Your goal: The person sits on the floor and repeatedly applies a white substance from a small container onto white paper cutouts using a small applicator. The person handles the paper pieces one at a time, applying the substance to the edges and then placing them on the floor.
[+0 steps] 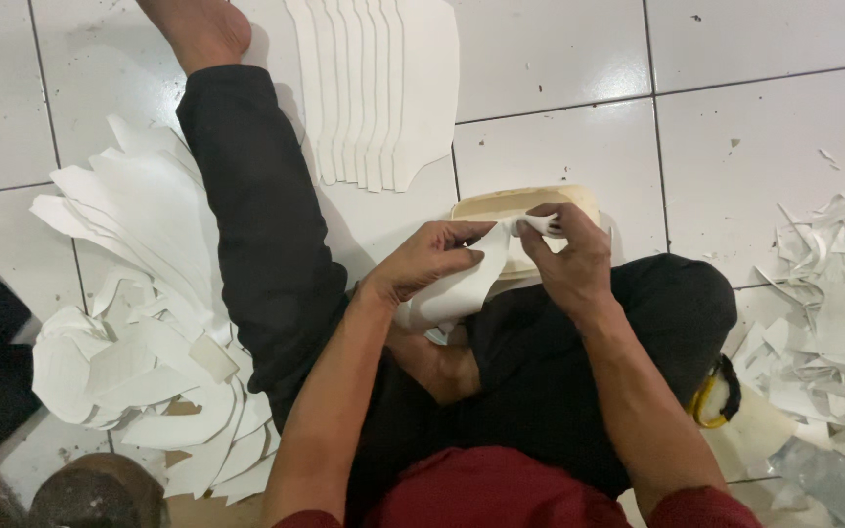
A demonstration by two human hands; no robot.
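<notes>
Together two hands (422,259) (564,259) pinch one white strip (462,288).

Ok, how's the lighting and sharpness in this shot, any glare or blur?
Head view: even, soft light; faint sheen on the floor tiles, no harsh glare; soft shadow beside the leg; both hands, left and right, fairly sharp; white strip slightly washed out.

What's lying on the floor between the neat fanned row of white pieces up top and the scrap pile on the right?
In the head view, bare white floor tiles separate the fanned row from the scrap pile; only small specks show there.
</notes>
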